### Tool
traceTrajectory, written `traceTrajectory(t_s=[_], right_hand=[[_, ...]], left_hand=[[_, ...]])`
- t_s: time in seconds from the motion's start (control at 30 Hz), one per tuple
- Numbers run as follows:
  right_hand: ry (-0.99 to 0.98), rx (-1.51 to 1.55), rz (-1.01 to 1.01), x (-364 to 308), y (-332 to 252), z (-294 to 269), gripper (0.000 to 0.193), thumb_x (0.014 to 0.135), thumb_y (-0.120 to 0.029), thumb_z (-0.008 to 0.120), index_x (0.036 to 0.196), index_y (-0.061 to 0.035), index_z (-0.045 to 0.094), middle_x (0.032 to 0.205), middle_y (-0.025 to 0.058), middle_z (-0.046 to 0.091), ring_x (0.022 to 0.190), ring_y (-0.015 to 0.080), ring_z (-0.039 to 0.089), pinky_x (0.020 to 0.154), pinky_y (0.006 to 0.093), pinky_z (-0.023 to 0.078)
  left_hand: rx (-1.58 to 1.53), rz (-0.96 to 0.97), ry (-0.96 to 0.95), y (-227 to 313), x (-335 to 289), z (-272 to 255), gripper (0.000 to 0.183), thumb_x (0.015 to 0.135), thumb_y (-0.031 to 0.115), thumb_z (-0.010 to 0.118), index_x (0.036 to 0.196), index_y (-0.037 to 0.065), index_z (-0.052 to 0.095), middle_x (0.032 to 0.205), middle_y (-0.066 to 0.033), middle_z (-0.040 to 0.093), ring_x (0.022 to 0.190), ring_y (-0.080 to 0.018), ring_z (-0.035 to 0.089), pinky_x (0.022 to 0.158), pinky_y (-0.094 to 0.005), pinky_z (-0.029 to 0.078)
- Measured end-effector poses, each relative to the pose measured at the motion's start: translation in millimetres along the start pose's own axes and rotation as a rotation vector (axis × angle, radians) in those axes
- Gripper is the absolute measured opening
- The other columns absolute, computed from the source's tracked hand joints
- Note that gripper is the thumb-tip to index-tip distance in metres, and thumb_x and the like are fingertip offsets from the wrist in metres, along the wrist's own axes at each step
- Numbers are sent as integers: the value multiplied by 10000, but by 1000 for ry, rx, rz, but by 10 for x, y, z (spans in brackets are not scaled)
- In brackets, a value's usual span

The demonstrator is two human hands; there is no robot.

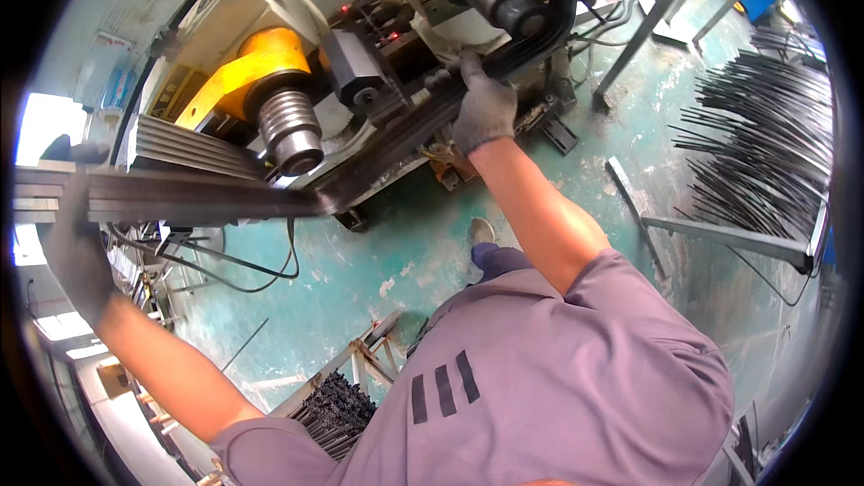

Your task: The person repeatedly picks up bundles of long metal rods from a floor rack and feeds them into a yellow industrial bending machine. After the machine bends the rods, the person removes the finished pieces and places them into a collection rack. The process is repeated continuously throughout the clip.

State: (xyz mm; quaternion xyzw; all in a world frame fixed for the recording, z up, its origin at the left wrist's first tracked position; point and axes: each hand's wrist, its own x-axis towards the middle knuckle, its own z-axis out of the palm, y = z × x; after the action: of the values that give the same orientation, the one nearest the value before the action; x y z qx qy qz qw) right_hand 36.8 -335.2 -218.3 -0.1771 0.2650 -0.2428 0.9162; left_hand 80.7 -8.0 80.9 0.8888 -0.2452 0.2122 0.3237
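Note:
Grey work gloves cover both hands. At the far left, my left hand (79,247), smeared by motion, is closed round the end of long dark metal bars (193,196), its fingertips showing above their upper edge. The bars run rightward along the front of a machine and look bent near the middle. My right hand (486,108) is closed on the dark length at the machine's front right, its fingers partly hidden behind it. Just above the bars stand two ribbed steel spindles (290,130) with yellow mounts (236,72). A dark hexagonal block (353,67) sits between them.
To the right, a metal rack (729,236) bears many thin dark rods (765,139). Another bundle of rods (337,409) lies on a stand near my left side. Black cables (243,281) hang below the bars. The floor (396,256) is worn green.

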Motion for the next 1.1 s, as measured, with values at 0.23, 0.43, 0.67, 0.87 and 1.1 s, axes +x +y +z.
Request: traceTrajectory(t_s=[0.23, 0.43, 0.67, 0.87, 1.1], right_hand=[[33, -96, -243, -824, -991, -1403, 171, 956, -159, 613, 977, 5, 571, 763, 87, 592, 652, 215, 601, 601, 386, 538], [503, -447, -526, -1915, -2435, -2603, 194, 932, -184, 661, 941, -1, 598, 701, 94, 616, 568, 208, 620, 513, 365, 542], [900, -789, -1070, -2963, -4644, -3628, 346, 898, -341, 706, 828, -13, 617, 655, 59, 631, 514, 141, 594, 464, 290, 490], [1059, -1009, -1023, -2811, -6205, -4532, 338, 874, -369, 721, 883, -37, 660, 656, 50, 654, 546, 160, 625, 526, 299, 513], [1388, -1833, -891, -1814, -7857, -6706, 350, 971, -359, 453, 1218, -197, 641, 1169, 162, 661, 1106, 332, 627, 934, 450, 492]], left_hand=[[-572, -150, 453, 380, -1233, 200, 368, 915, 103, 555, 1225, -95, 571, 1136, -159, 627, 1102, -228, 586, 1016, -329, 422], [-1094, -230, 162, 164, -2148, 1078, 260, 895, 174, 540, 1034, -38, 599, 977, -164, 622, 983, -253, 616, 967, -446, 482], [-1624, -954, -630, 1258, -3693, 3215, 315, 796, 71, 515, 1083, -44, 578, 1086, -232, 625, 1068, -342, 590, 968, -454, 463], [-1450, -1512, -1063, 2114, -4374, 4148, 328, 858, 70, 529, 1153, -67, 577, 1128, -225, 626, 1024, -344, 635, 950, -480, 503], [-1048, -941, -946, 3155, -3923, 4463, 327, 856, 54, 558, 1157, -73, 558, 1017, -178, 662, 910, -260, 664, 826, -364, 546]])
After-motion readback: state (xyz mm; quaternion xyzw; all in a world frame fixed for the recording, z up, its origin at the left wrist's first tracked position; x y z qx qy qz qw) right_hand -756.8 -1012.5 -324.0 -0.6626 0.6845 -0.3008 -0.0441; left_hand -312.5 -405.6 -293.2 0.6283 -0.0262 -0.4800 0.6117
